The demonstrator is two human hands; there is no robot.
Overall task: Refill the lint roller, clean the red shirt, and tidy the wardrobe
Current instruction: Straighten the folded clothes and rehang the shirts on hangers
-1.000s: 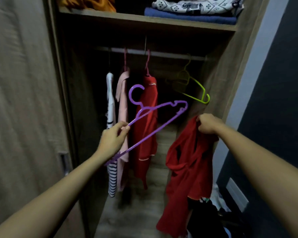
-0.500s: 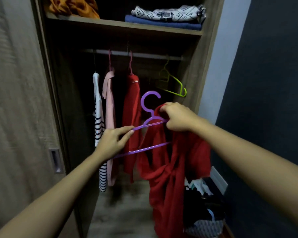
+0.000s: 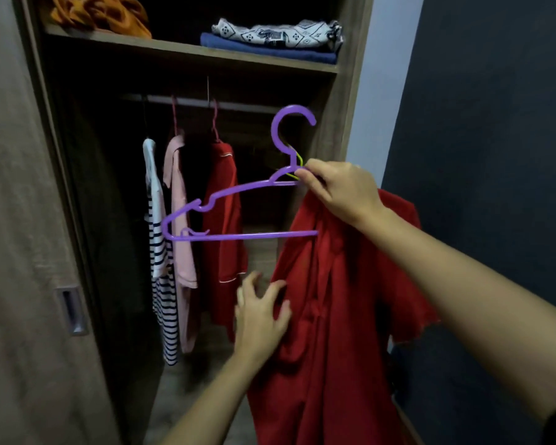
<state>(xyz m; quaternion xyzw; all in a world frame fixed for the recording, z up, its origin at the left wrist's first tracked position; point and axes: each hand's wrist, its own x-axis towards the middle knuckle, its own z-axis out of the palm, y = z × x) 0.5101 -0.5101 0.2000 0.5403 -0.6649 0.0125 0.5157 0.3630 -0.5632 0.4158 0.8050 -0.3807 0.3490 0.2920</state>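
Right hand (image 3: 341, 191) pinches hanger neck and shirt collar together; left hand (image 3: 260, 316) is off the hanger.

Half a second ago the left hand held the lower bar of the purple plastic hanger (image 3: 238, 235); it has since let go and now sits lower, fingers spread and holding nothing, at the left edge of the soft, short-sleeved red shirt (image 3: 334, 300). The right hand alone carries both items in front of the open brown wood-grain wardrobe (image 3: 344, 101), with the hook up and level with the metal rail (image 3: 238, 106). The hanger's right end is hidden by the fabric and its left end is bare, so the shirt appears only half threaded. The next step is probably to draw the loose shoulder over the bare end, then hang it beside the dark red garment (image 3: 222, 220). No lint roller is in view.
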